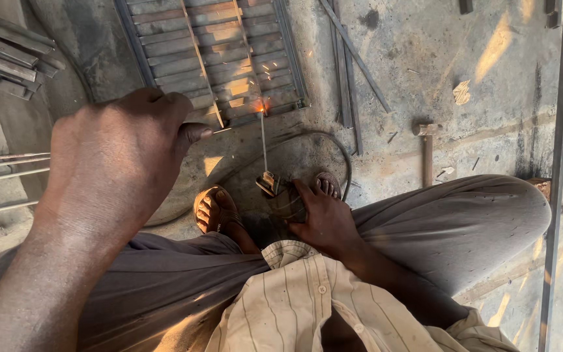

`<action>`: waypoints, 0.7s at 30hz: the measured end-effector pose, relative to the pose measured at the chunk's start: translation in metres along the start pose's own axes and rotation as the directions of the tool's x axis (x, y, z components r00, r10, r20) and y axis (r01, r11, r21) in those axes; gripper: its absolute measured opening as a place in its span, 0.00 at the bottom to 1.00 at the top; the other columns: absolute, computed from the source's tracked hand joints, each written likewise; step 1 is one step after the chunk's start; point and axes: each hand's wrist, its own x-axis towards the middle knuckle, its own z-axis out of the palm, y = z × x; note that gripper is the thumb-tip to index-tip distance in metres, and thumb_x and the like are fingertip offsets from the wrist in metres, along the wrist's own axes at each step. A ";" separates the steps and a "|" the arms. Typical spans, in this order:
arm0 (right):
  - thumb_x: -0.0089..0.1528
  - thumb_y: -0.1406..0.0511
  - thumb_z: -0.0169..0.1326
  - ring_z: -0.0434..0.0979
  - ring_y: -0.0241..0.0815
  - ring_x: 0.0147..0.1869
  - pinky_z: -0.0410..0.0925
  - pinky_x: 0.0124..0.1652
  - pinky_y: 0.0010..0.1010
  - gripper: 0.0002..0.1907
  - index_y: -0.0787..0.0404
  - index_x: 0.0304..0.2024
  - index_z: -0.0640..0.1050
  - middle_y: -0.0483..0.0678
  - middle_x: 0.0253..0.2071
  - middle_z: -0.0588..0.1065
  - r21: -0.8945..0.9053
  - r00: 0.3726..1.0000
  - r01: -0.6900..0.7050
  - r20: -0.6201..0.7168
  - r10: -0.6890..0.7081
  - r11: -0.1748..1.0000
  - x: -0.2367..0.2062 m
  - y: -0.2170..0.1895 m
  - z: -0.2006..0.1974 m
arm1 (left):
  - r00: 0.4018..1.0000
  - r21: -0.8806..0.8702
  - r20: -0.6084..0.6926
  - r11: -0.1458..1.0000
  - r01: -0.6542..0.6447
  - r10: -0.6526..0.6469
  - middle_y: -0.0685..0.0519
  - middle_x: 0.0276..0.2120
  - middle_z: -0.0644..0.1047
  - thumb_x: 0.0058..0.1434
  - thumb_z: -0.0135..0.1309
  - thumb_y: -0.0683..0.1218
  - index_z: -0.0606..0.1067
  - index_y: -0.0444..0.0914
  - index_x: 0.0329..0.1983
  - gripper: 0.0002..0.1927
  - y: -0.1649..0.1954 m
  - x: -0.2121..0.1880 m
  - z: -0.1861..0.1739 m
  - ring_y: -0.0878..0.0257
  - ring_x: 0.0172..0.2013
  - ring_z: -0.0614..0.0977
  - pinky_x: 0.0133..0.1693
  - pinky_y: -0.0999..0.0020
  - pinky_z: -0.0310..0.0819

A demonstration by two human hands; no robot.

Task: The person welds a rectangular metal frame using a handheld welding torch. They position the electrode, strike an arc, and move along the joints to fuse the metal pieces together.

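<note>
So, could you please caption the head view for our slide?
Right hand strikes a sparking welding rod on a metal grille; left hand raised.

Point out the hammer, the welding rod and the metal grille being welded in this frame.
hammer (427, 153): head view, on its handle, just below the head.
welding rod (264, 140): head view, mid-length of the thin rod.
metal grille (184, 45): head view, on a slat in its upper left part.

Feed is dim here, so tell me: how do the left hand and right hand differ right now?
The left hand is raised near the camera, curled in a loose fist over the metal grille; what it holds is unclear. The right hand is low by the feet, gripping the electrode holder, whose rod sparks at the grille. Both are bare.
</note>
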 end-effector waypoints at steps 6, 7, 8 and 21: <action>0.51 0.55 0.67 0.82 0.62 0.41 0.76 0.38 0.51 0.43 0.61 0.66 0.67 0.60 0.44 0.78 -0.006 0.996 0.064 -0.060 -0.064 0.998 -0.003 0.004 0.002 | 0.997 0.042 0.079 0.999 0.015 -0.018 0.52 0.27 0.81 0.65 0.54 0.60 0.81 0.41 0.38 0.19 0.000 0.001 -0.001 0.64 0.22 0.84 0.20 0.69 0.77; 0.52 0.54 0.67 0.82 0.61 0.40 0.76 0.38 0.50 0.44 0.60 0.66 0.67 0.59 0.42 0.78 -0.017 0.998 0.051 -0.045 -0.052 0.999 -0.003 0.005 0.003 | 0.995 0.045 0.099 0.999 0.020 -0.024 0.52 0.27 0.81 0.65 0.54 0.60 0.81 0.41 0.38 0.19 0.000 0.001 -0.002 0.64 0.23 0.84 0.21 0.69 0.78; 0.52 0.53 0.66 0.82 0.60 0.40 0.76 0.38 0.50 0.44 0.60 0.67 0.67 0.59 0.41 0.78 -0.030 0.999 0.039 -0.032 -0.040 0.999 -0.003 0.006 0.003 | 0.993 0.049 0.117 0.999 0.024 -0.030 0.53 0.28 0.81 0.66 0.54 0.60 0.80 0.40 0.38 0.19 0.000 0.001 -0.003 0.64 0.23 0.84 0.21 0.69 0.78; 0.51 0.55 0.66 0.82 0.61 0.43 0.74 0.40 0.52 0.43 0.56 0.66 0.67 0.56 0.48 0.78 0.026 0.997 0.055 -0.047 -0.054 0.998 -0.005 0.002 -0.002 | 0.997 -0.005 0.065 1.000 0.030 -0.029 0.50 0.33 0.82 0.65 0.60 0.54 0.80 0.40 0.39 0.13 -0.002 0.003 -0.005 0.58 0.27 0.85 0.25 0.62 0.79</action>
